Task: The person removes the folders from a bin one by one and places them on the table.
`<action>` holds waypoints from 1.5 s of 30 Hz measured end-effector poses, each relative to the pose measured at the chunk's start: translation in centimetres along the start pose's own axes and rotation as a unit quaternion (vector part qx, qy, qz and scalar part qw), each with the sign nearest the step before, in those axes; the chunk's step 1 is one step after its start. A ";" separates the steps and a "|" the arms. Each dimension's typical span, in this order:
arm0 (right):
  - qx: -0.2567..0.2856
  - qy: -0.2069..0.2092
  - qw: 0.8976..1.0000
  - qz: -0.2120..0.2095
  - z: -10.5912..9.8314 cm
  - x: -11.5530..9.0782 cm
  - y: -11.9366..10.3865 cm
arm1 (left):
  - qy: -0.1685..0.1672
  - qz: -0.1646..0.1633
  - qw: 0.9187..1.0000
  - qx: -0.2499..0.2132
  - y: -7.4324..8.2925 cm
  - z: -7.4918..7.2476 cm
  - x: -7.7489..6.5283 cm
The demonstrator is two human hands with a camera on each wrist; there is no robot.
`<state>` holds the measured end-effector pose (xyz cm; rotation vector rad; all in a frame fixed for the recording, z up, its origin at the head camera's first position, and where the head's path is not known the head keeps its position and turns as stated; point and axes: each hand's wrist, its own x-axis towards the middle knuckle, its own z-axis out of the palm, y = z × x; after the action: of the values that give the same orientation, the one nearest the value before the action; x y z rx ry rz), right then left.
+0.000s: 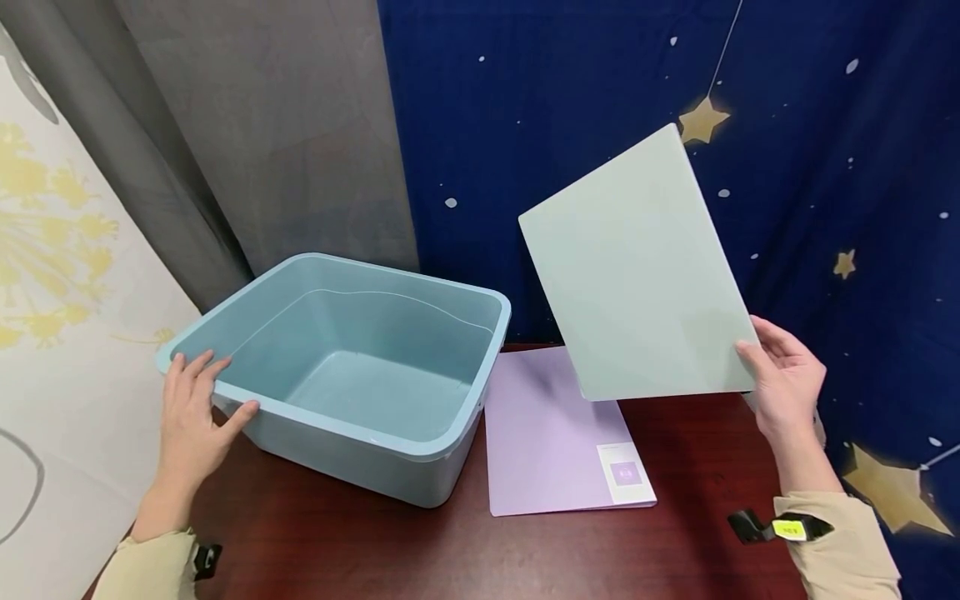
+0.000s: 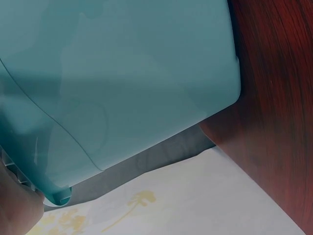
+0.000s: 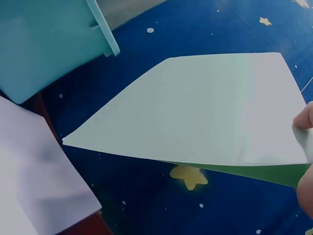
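Observation:
In the head view, my left hand holds the near left rim of a blue-green plastic tub, its fingertips over the edge. The left wrist view shows the tub's side, with only part of that hand at the lower left. My right hand grips a pale green folder by its lower right corner, thumb on the near face. Raised above the table, the folder hangs tilted. A darker green inner side appears along its lower edge in the right wrist view. Beneath it lies a lilac folder with a white label.
The tub stands on a dark red wooden table, left of the lilac folder. Behind hang a grey curtain and a navy cloth with gold stars. White cloth with yellow flowers borders the left side.

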<state>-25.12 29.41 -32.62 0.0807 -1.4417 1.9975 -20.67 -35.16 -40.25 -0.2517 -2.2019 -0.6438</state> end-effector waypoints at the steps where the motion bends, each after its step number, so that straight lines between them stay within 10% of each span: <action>1: -0.001 -0.002 1.000 -0.004 -0.1 0.0 0.0 | 0.000 0.000 1.000 0.001 0.0 0.0 0.0; 45: -0.150 0.011 0.988 0.031 -7.5 -2.8 -3.1 | -0.015 0.007 1.000 0.010 0.3 0.1 0.2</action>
<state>-18.89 35.10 -34.08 -0.1176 -1.7321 1.7989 -20.81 -34.86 -40.05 -0.2686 -2.2326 -0.6130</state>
